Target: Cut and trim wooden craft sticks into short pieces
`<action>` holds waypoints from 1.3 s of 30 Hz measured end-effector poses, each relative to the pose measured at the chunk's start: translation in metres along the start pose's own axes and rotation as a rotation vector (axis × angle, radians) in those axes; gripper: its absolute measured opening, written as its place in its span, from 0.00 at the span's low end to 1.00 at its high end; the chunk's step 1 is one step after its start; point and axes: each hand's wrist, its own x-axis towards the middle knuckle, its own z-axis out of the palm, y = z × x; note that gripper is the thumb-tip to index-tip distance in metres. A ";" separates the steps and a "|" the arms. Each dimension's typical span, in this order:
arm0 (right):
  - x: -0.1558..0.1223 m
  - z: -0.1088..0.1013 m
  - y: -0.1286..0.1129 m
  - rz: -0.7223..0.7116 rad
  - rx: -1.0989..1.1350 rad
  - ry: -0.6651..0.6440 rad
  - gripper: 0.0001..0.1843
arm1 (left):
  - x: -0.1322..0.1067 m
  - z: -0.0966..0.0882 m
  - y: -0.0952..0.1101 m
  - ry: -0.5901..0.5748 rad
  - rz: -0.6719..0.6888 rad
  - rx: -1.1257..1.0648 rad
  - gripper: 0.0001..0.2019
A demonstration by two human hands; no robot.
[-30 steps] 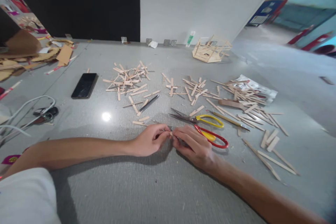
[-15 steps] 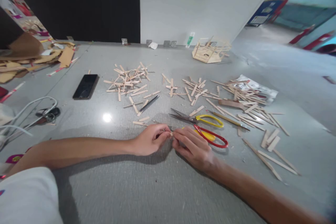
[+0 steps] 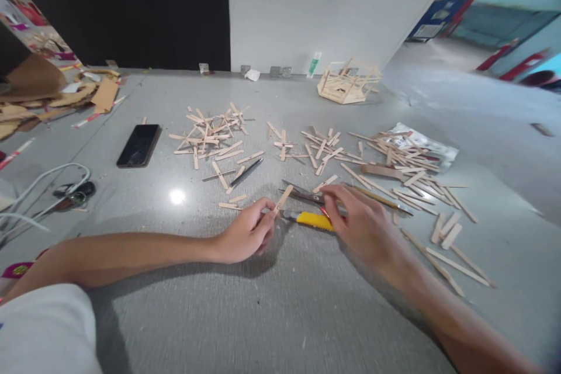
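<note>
My left hand rests on the grey floor and pinches a short wooden stick that angles up to the right. My right hand lies over the handles of the scissors, whose blades point left; its fingers curl down onto them. A yellow utility knife lies on the floor between my two hands, touched by neither.
Loose wooden sticks lie in piles at centre and right. A stick-built frame stands by the wall. A phone lies left, cables and cardboard scraps farther left. A dark pen lies nearby.
My right hand let go of the stick and moved right onto the scissors, uncovering the yellow knife. My left hand kept the stick and tilted it up.
</note>
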 end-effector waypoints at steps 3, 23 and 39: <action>-0.001 -0.002 0.009 0.051 -0.027 -0.116 0.10 | -0.002 0.000 0.003 0.001 -0.003 0.019 0.17; -0.001 -0.020 0.017 -0.344 0.010 -0.564 0.45 | -0.005 -0.008 0.016 0.151 -0.052 0.467 0.05; -0.024 -0.028 0.009 -0.788 -0.341 -0.325 0.21 | -0.003 -0.023 0.050 -0.111 0.000 0.849 0.09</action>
